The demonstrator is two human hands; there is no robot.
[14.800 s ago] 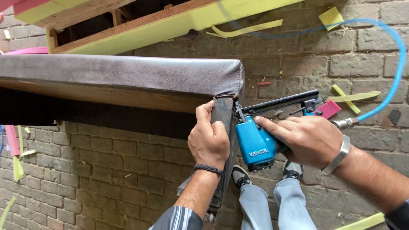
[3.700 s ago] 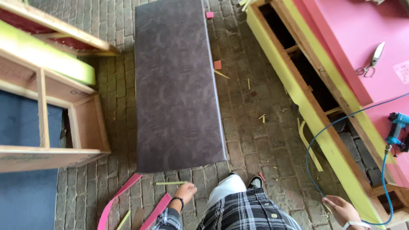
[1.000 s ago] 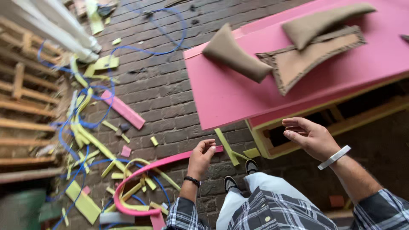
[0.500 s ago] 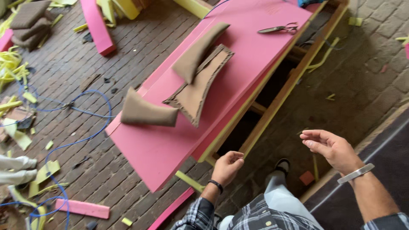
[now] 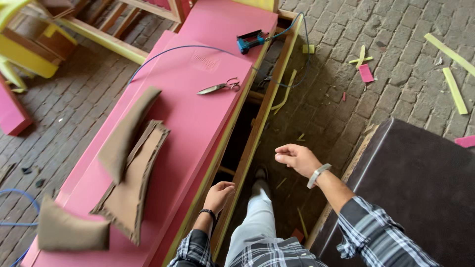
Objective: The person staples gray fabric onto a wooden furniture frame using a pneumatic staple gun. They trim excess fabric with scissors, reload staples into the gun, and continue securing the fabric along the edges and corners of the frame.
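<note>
My left hand (image 5: 219, 194) hangs low beside the yellow wooden frame rail (image 5: 257, 133), fingers loosely curled, holding nothing. My right hand (image 5: 297, 157) is raised over the brick floor with fingers apart and empty; a light band sits on its wrist. A long pink foam slab (image 5: 198, 99) lies on the frame to my left. On it rest brown padded fabric pieces (image 5: 129, 163), a pair of scissors (image 5: 218, 87) and a blue staple gun (image 5: 251, 41) with a blue hose. A dark upholstered panel (image 5: 420, 193) lies at my right.
Brick paving (image 5: 341, 64) carries yellow and pink foam offcuts (image 5: 365, 72). Wooden furniture frames (image 5: 99, 29) stand at the upper left. A blue hose loop (image 5: 20, 198) lies on the floor at the far left. My feet stand between the frame and the dark panel.
My view has swung right along the pink slab, bringing the staple gun and the dark panel into sight. Both hands stay empty; the left has dropped beside the frame rail.
</note>
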